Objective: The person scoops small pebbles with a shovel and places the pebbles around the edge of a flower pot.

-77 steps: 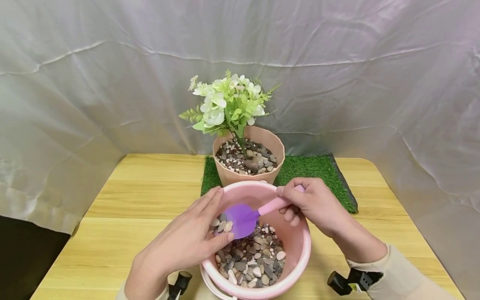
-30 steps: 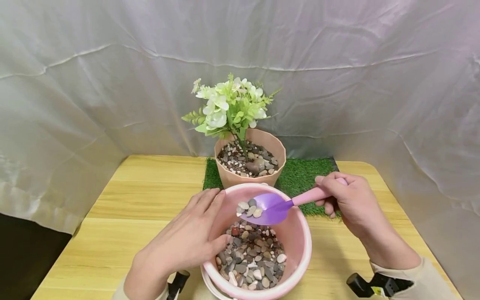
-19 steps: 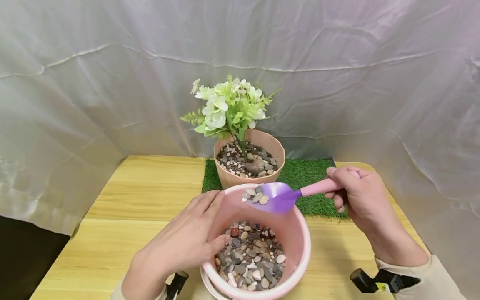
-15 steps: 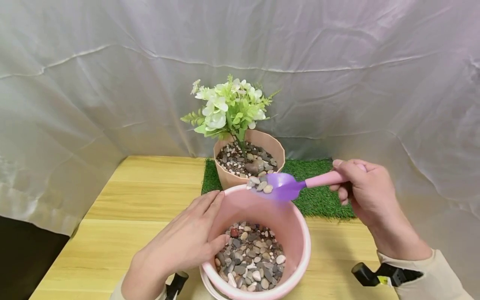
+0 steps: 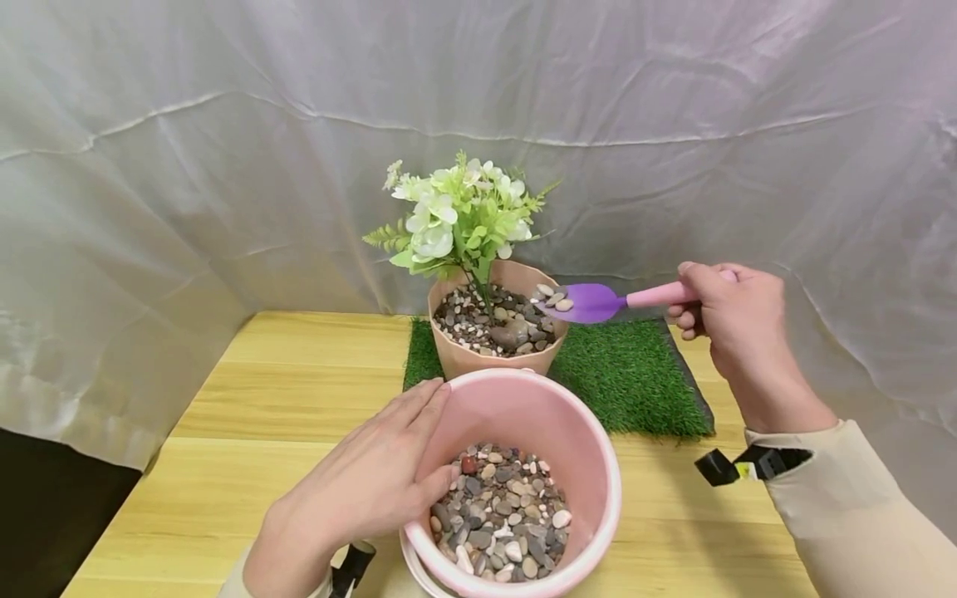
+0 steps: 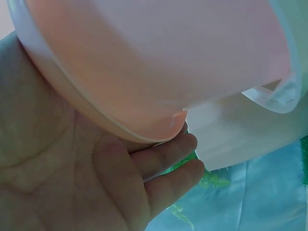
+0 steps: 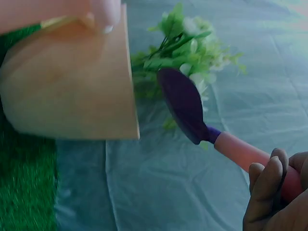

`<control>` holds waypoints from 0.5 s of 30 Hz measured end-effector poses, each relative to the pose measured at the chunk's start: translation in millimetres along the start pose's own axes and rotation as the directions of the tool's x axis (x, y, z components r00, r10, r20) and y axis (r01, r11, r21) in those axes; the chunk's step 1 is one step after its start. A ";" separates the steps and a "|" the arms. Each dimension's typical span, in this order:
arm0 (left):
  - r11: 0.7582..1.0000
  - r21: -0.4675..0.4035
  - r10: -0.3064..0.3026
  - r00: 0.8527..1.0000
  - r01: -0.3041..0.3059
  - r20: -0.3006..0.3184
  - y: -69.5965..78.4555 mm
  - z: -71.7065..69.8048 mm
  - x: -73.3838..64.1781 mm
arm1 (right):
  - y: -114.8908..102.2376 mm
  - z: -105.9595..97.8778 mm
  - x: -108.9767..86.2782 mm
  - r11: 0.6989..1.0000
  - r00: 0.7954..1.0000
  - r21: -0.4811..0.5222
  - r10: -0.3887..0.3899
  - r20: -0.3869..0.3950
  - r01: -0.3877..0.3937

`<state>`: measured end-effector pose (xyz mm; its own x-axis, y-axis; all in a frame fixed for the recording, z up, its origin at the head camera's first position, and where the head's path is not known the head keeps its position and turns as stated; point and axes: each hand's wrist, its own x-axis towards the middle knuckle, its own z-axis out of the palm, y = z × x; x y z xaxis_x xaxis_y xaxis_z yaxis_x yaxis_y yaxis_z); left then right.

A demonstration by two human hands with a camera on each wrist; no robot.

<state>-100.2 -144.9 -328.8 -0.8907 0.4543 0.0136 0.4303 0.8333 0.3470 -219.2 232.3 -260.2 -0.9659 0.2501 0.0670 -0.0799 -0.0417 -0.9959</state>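
My right hand (image 5: pixel 740 328) grips the pink handle of a trowel (image 5: pixel 596 302) with a purple blade. A few pebbles (image 5: pixel 553 296) lie on its tip, over the right rim of a peach flowerpot (image 5: pixel 486 363). White flowers (image 5: pixel 434 237) with green leaves stand in that pot, among small stones and one larger stone (image 5: pixel 511 334). In the right wrist view the trowel (image 7: pixel 182 103) shows its dark underside beside the pot (image 7: pixel 72 91). My left hand (image 5: pixel 366 477) rests with extended fingers on the left rim of a pink bucket (image 5: pixel 609 498) that holds many pebbles (image 5: pixel 504 519).
The pot stands on a green artificial grass mat (image 5: pixel 628 374), right behind the bucket. Beneath is a wooden table (image 5: pixel 299 399). Grey fabric (image 5: pixel 299 166) hangs behind and at both sides. The bucket's white handle (image 5: pixel 422 573) lies down at its front left.
The right hand has lifted the trowel with its pebbles out of the bucket and carried it up, right and forward to the pot's rim. The left hand stays on the bucket.
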 end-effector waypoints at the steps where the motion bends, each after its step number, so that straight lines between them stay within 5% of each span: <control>1: 1.000 -0.004 -0.002 1.000 0.002 0.002 0.0 0.2 0.1 | 0.0 1.2 2.6 0.999 1.000 -0.033 -0.008 -0.015 0.007; 7: 1.000 -0.019 -0.011 1.000 0.011 0.006 0.1 1.1 0.1 | 1.0 9.5 9.7 0.966 0.995 -0.250 -0.082 -0.050 0.067; 15: 1.000 -0.025 -0.017 1.000 0.017 0.007 -0.8 1.4 -0.1 | 2.0 12.3 8.6 0.915 0.995 -0.398 -0.094 -0.039 0.071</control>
<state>-100.3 -145.1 -330.4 -0.8970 0.4421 0.0013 0.4111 0.8329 0.3705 -230.7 222.5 -260.9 -0.9438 0.2900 0.1582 -0.0441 0.3642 -0.9303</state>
